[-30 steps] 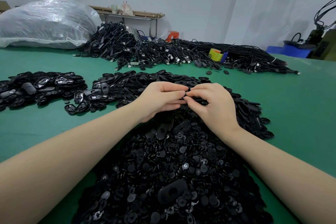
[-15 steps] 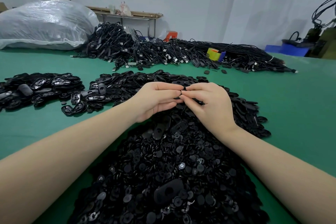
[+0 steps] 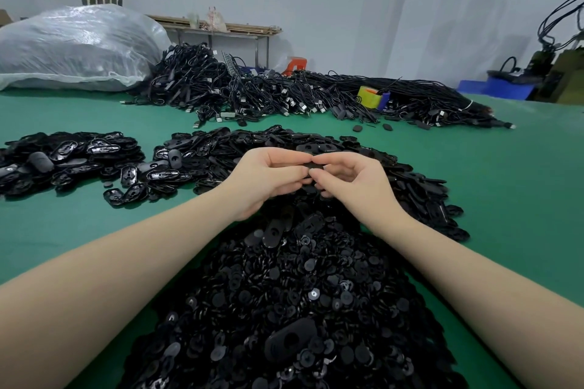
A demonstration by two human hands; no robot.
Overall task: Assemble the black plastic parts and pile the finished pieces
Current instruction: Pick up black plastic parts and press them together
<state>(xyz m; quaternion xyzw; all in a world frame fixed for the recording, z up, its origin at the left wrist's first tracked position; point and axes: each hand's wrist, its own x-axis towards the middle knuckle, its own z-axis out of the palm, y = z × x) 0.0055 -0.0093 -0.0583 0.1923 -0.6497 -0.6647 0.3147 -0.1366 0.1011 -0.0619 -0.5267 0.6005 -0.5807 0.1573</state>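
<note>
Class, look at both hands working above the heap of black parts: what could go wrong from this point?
1. The black part, pinched only at the fingertips of the left hand and right hand, might slip into the loose heap below and be lost.
2. The piles nearly touch, so finished and unfinished pieces could mix.

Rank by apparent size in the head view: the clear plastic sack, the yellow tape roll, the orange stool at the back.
1. Clear plastic sack, by far the largest.
2. Yellow tape roll and orange stool look alike; the stool is farther away and partly hidden, so unranked.
</note>
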